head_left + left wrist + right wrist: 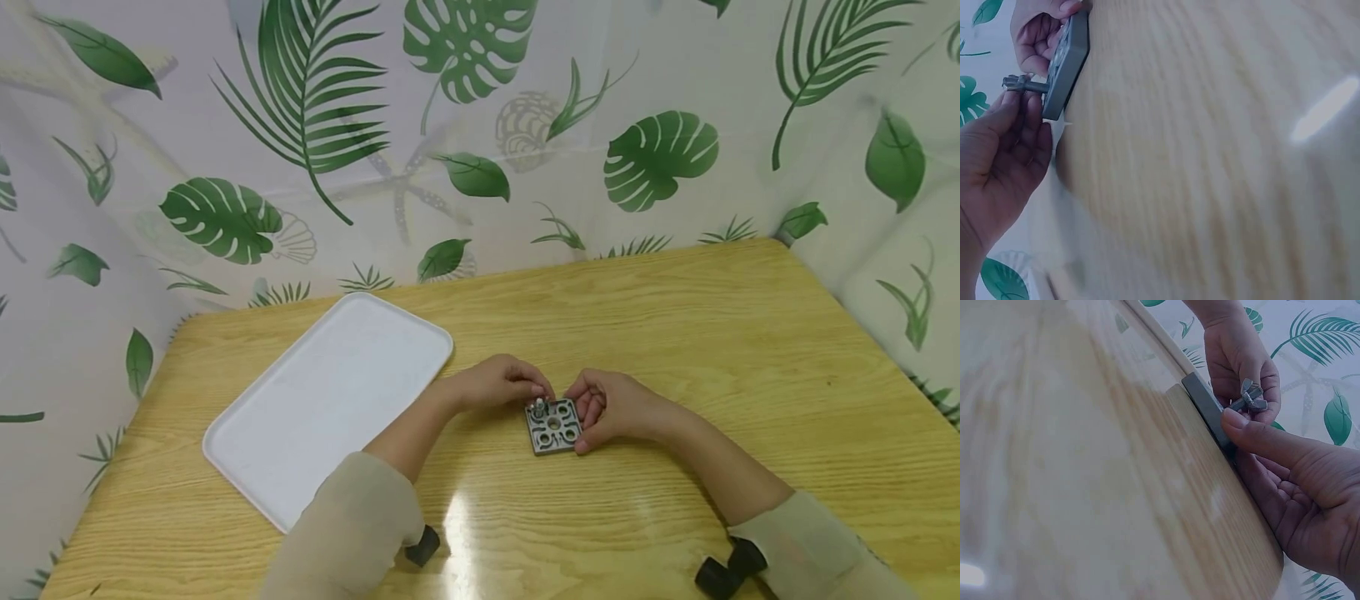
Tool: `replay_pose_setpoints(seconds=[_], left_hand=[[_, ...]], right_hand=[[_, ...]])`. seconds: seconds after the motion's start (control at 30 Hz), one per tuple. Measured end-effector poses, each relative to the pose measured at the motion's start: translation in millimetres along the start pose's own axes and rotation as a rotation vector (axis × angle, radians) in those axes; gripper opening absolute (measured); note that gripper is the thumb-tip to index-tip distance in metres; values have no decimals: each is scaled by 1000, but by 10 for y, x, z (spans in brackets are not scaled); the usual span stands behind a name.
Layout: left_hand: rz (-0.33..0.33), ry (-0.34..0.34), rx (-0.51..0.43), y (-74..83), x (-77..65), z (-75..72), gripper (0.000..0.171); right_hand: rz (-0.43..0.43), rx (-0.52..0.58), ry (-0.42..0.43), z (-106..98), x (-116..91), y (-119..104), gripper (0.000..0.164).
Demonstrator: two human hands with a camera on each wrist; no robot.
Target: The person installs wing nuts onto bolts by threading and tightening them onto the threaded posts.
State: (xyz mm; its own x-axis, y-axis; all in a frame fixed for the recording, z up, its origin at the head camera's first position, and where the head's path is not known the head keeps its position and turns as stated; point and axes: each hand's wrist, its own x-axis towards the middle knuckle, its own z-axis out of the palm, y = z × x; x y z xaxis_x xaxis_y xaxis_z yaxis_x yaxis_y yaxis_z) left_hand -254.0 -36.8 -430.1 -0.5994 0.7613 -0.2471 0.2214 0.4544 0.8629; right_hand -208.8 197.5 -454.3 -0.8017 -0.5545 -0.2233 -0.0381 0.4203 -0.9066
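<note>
A square grey metal plate [553, 426] with several round holes and curved slots lies on the wooden table. From its far left corner stands a threaded bolt topped by a silver wing nut [1251, 398]. My left hand [501, 383] pinches at the wing nut with thumb and fingertips, its other fingers beside the plate's corner. On the opposite side, my right hand [618, 406] grips the plate's right edge, thumb at the near corner and fingers curled against the side. In the left wrist view the bolt shank shows between the wing nut [1017, 82] and the plate [1067, 69].
A white rectangular tray [330, 400] lies to the left, partly covered by the left forearm. Behind the wooden table [675, 317] hangs a leaf-patterned cloth [555, 167]. Black straps with mounts [720, 575] sit at both sleeves.
</note>
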Motion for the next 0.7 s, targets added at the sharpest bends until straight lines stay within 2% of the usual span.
replay_pose_setpoints(seconds=[0.17, 0.27, 0.47, 0.7], left_hand=[[-48, 252, -146, -21, -140, 123, 30], [-58, 366, -122, -12, -264, 220, 32], [-56, 465, -87, -15, -428, 416, 32], [-13, 488, -72, -13, -414, 529, 30]], right_hand=[[2, 3, 6, 11, 5, 12, 67], [0, 2, 10, 11, 8, 13, 67], [-1, -10, 10, 5, 4, 7, 67], [-9, -6, 5, 0, 10, 21, 66]])
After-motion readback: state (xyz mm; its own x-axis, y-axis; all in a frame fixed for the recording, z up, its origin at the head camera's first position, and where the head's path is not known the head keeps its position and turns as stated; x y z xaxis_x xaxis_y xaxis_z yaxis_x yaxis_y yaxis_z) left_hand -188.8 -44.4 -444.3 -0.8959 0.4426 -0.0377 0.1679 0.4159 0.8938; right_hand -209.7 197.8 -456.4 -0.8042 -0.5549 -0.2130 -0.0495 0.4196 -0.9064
